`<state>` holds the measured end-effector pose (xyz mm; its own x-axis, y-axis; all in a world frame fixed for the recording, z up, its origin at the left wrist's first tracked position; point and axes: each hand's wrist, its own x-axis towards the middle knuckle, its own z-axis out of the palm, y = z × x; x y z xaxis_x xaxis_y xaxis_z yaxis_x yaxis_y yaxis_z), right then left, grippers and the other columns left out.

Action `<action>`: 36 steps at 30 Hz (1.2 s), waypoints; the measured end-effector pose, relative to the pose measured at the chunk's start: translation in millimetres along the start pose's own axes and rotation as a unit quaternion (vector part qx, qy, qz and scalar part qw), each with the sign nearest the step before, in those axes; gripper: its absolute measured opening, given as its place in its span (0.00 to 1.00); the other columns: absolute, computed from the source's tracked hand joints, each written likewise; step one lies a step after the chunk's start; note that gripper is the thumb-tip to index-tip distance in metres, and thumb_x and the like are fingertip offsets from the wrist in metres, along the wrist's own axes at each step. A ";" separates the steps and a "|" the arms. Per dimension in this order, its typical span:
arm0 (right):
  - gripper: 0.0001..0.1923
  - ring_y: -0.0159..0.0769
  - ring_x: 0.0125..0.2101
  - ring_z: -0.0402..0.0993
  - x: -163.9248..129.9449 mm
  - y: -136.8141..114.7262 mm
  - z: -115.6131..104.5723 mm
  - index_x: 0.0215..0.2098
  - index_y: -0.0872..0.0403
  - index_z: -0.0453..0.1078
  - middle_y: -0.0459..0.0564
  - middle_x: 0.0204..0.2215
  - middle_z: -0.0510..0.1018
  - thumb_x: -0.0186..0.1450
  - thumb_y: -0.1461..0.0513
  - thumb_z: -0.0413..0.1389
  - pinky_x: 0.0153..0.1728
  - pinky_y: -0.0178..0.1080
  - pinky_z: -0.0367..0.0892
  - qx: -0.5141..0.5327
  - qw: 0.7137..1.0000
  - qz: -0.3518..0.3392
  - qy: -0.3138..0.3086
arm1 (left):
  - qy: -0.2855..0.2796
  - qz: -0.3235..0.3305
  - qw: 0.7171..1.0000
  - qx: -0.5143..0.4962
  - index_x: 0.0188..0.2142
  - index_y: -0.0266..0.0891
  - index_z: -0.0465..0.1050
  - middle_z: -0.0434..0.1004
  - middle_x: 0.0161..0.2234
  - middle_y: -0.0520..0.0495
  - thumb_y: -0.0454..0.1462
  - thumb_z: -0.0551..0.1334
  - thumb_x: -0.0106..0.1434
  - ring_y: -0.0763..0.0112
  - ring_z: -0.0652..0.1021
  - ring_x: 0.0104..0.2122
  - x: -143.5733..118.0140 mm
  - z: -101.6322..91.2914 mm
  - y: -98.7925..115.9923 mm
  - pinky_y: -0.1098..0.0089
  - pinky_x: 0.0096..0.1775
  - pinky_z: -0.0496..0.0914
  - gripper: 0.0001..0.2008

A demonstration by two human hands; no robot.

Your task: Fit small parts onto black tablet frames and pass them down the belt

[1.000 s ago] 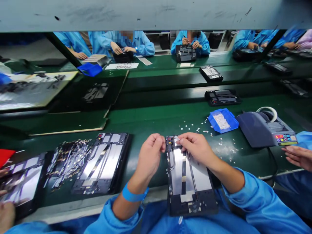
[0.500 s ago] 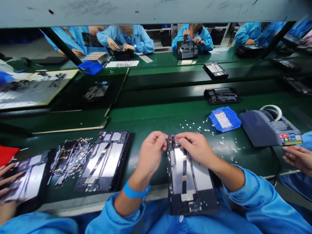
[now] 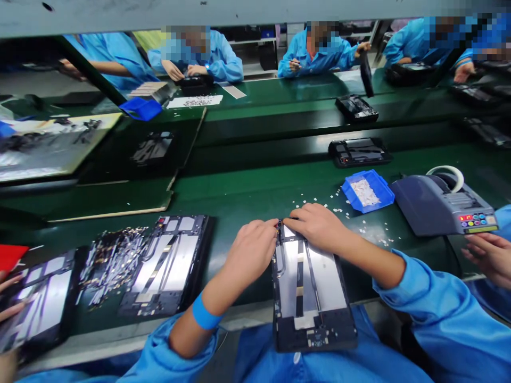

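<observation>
Change: half a second ago both hands pinched something small just above the top edge of the open tablet chassis (image 3: 309, 287); now they have lowered onto it, which suggests a small part is being pressed into place.
Left hand (image 3: 252, 252): fingers curled, knuckles up, fingertips at the chassis's upper left corner; whether it grips anything cannot be told.
Chassis: on the near edge of the green bench (image 3: 247, 197), its lower end over the lap.
Right hand (image 3: 317, 227): palm down, fingers pressing the top edge, holding nothing that shows.
</observation>
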<state>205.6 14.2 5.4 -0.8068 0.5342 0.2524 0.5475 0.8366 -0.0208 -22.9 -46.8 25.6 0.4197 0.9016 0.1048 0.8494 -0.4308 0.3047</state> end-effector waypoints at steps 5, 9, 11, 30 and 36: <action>0.18 0.41 0.38 0.64 0.6 -0.2 -1.4 0.61 0.52 0.71 0.54 0.45 0.78 0.77 0.64 0.49 0.37 0.43 0.55 -0.008 1.000 -0.011 -0.004 | -0.007 0.025 0.999 0.033 0.42 0.40 0.76 0.80 0.56 0.37 0.31 0.55 0.70 0.49 0.78 0.51 -2.7 0.6 -1.4 0.50 0.51 0.71 0.11; 0.17 0.41 0.38 0.65 2.7 -0.4 -4.0 0.58 0.54 0.73 0.55 0.44 0.78 0.77 0.65 0.48 0.36 0.43 0.54 -0.008 0.999 -0.027 -0.018 | 0.012 0.034 0.998 0.045 0.42 0.38 0.76 0.78 0.59 0.32 0.31 0.54 0.70 0.47 0.78 0.52 -5.6 7.2 2.3 0.49 0.51 0.71 0.11; 0.16 0.41 0.38 0.65 3.3 -0.4 -5.2 0.57 0.55 0.74 0.56 0.43 0.78 0.76 0.65 0.49 0.36 0.43 0.54 -0.010 0.999 -0.024 -0.027 | 0.017 0.034 0.998 0.053 0.42 0.37 0.76 0.77 0.59 0.31 0.30 0.54 0.69 0.47 0.78 0.51 -6.2 9.7 4.7 0.48 0.51 0.71 0.11; 0.16 0.43 0.39 0.63 6.2 9.0 -3.8 0.57 0.53 0.73 0.54 0.42 0.77 0.75 0.66 0.50 0.35 0.43 0.53 0.000 0.998 -0.037 -0.046 | -0.062 -0.108 0.971 -0.203 0.33 0.42 0.74 0.77 0.35 0.46 0.39 0.58 0.66 0.61 0.76 0.37 33.1 -16.0 -15.9 0.63 0.39 0.68 0.08; 0.14 0.42 0.38 0.62 6.0 7.9 -2.7 0.54 0.54 0.74 0.54 0.40 0.77 0.75 0.66 0.50 0.36 0.42 0.52 0.006 0.999 -0.028 -0.043 | -0.096 -0.134 0.967 -0.195 0.32 0.41 0.74 0.77 0.33 0.46 0.40 0.57 0.65 0.61 0.75 0.34 50.1 -6.1 -17.7 0.64 0.37 0.65 0.09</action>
<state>205.6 23.7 9.4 -0.8523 0.4946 0.1703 0.4987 0.8665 -0.0212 -18.9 6.2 31.2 0.2851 0.9388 -0.1931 0.7668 -0.1026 0.6337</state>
